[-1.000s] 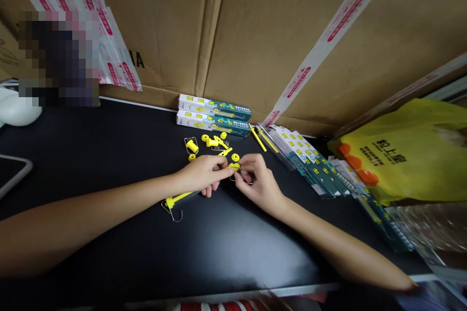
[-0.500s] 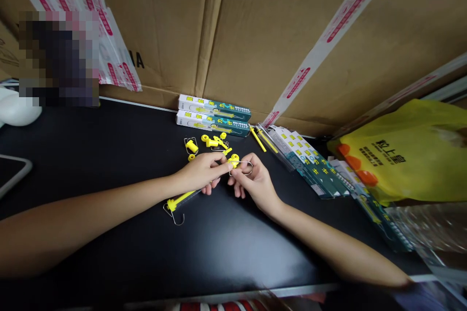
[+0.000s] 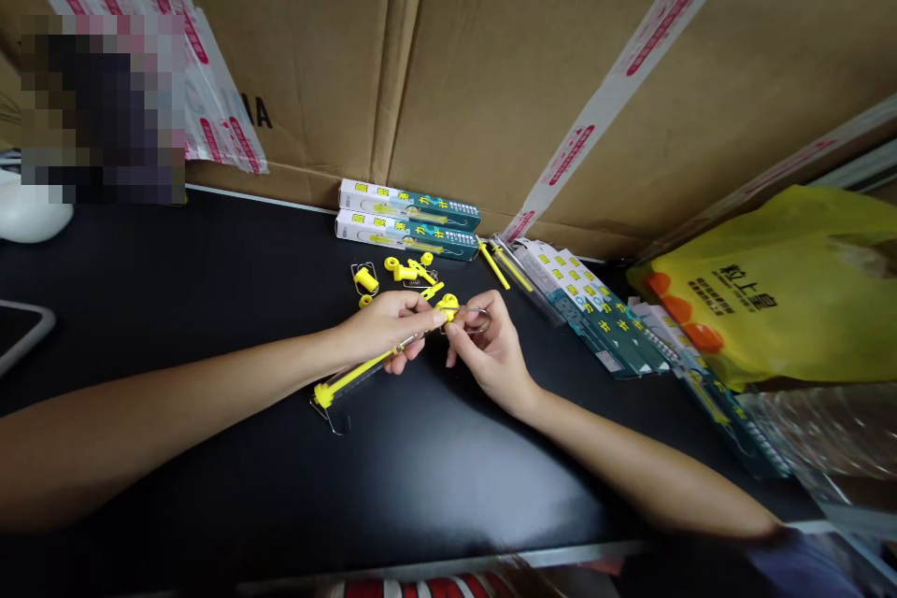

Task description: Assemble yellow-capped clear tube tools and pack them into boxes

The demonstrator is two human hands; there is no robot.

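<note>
My left hand is closed around a spring scale, a clear tube with a yellow rod inside. It slants up to the right, with a metal hook at its lower left end. The yellow cap at its upper end shows between my two hands. My right hand pinches a bent wire ring that meets this cap; whether the ring sits in the cap I cannot tell. Just behind my left hand lie loose yellow caps, small wire pieces and a spring.
Two printed boxes lie at the back against a large cardboard box. Right of them are yellow rods, clear tubes and flattened boxes. A yellow bag stands at the right. A white-edged device lies left.
The spring scale has turned slightly in my left hand, showing more of its tube. The wire ring has tilted flatter, and my right fingers have curled in closer to the cap.
</note>
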